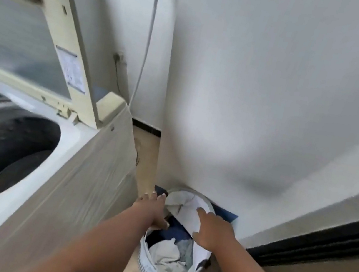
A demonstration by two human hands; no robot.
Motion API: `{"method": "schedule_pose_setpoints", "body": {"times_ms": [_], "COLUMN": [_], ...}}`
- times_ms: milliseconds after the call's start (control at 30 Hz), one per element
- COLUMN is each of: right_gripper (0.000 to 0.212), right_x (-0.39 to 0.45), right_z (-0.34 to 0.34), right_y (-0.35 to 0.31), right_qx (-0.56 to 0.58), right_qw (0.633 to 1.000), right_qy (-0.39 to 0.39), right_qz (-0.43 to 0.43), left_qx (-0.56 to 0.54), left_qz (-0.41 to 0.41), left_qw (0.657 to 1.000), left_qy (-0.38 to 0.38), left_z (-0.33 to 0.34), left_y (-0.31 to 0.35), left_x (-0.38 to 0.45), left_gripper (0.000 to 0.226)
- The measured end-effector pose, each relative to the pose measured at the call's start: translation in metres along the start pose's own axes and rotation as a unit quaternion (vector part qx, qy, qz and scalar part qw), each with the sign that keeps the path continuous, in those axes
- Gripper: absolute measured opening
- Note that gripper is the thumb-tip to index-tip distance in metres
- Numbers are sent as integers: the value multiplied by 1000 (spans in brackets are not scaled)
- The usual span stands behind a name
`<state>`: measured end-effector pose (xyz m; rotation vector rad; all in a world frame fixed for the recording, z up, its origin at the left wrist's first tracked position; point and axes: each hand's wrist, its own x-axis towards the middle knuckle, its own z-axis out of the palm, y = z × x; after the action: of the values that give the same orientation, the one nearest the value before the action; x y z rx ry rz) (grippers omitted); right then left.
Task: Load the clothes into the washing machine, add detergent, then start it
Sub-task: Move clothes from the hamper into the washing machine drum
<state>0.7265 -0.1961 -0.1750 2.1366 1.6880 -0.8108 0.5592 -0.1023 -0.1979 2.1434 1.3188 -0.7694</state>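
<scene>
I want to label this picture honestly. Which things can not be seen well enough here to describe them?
- Washing machine drum, head view: its left part is cut off by the frame edge; the bottom is dark.
- Sticker on the raised lid: text too blurred to read.
- Clothes deep in the laundry basket: covered by the top garments, the left hand and the right hand.
- Detergent: none in view.

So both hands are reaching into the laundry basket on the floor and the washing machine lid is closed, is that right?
Not quite. The head view shows the lid raised, with the washing machine drum open to view. The rest holds: the left hand and right hand are both reaching into the laundry basket on the floor.
</scene>
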Motion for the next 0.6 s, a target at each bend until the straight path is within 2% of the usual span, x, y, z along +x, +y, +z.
{"method": "schedule_pose_setpoints", "body": {"times_ms": [133, 233, 367, 600], "right_gripper": [65, 57, 65, 54], "right_x": [51, 90, 151, 254], "right_z": [37, 72, 145, 269], "right_y": [10, 16, 27, 26], "right_qx": [18, 41, 95, 93], "right_qw": [997, 991, 979, 979], "right_qy": [-71, -125, -179, -162], "right_qz": [18, 14, 30, 77], "left_qx": [7, 10, -18, -110], "left_qz": [18, 21, 14, 28], "left_qw": [1000, 998, 992, 970], "left_qy": [-14, -53, -125, -215], "left_z": [14, 43, 109, 239], "left_y": [-9, -13, -10, 10], "left_x": [54, 89, 155, 274], "left_gripper": [100, 96, 92, 79]}}
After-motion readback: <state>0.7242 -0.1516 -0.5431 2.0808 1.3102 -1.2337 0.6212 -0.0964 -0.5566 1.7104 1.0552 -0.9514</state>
